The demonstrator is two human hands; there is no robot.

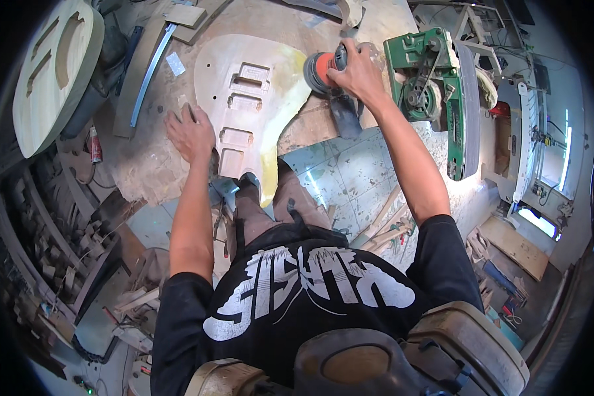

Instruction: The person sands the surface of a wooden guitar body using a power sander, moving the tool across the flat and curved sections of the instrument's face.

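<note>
A pale wooden guitar body (224,72) with several rectangular cavities lies on the dusty workbench (142,158), its lower end reaching over the near edge. My right hand (361,76) is closed round a red and black random orbital sander (323,68). The sander is tipped on its side, its round pad against or very close to the body's right edge. A dark dust canister (346,115) hangs from it. My left hand (193,134) rests at the body's left edge, fingers bent and spread; its palm is hidden.
A green belt sander (416,82) stands to the right. Another guitar body (59,72) is propped at the far left. A metal straightedge (153,72), a small sandpaper piece (175,64) and wood strips lie on the bench. Wood offcuts (393,228) are on the tiled floor.
</note>
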